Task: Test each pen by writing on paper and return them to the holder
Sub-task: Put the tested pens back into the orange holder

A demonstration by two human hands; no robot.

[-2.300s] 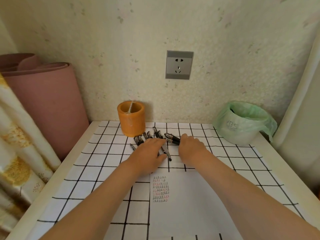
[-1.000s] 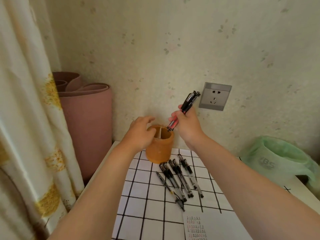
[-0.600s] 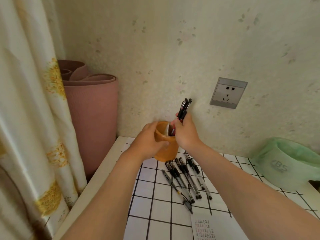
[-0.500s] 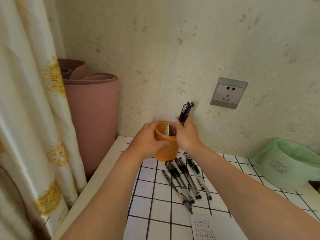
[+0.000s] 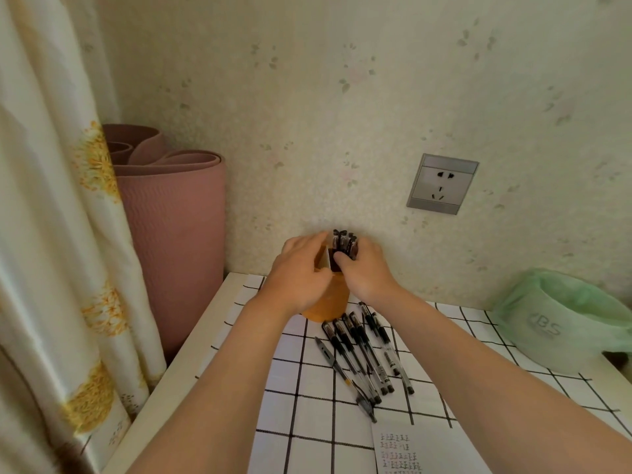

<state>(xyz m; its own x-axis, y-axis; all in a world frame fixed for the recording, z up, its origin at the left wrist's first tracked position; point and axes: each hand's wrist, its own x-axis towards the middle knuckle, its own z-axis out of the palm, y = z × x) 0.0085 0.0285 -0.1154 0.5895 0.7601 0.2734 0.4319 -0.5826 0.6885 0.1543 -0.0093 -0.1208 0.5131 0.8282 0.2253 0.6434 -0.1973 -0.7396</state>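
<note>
An orange pen holder [image 5: 333,301] stands at the back of the checked table by the wall. My left hand [image 5: 301,275] wraps around its left side and rim. My right hand [image 5: 364,273] pinches a bundle of black pens [image 5: 343,244] that stands upright in the holder, caps sticking up above my fingers. Several more black pens [image 5: 362,350] lie side by side on the table just in front of the holder. A sheet of paper [image 5: 410,453] with rows of small written marks lies at the bottom edge.
A rolled pink mat [image 5: 174,227] leans in the left corner behind a flowered curtain [image 5: 51,234]. A bin lined with a green bag [image 5: 561,323] sits at the right. A wall socket [image 5: 442,184] is above the table. The checked cloth [image 5: 307,405] covers the table.
My right hand has lowered the bundle of pens deep into the holder, so only the caps show. My left hand stays around the holder. The camera has tilted slightly.
</note>
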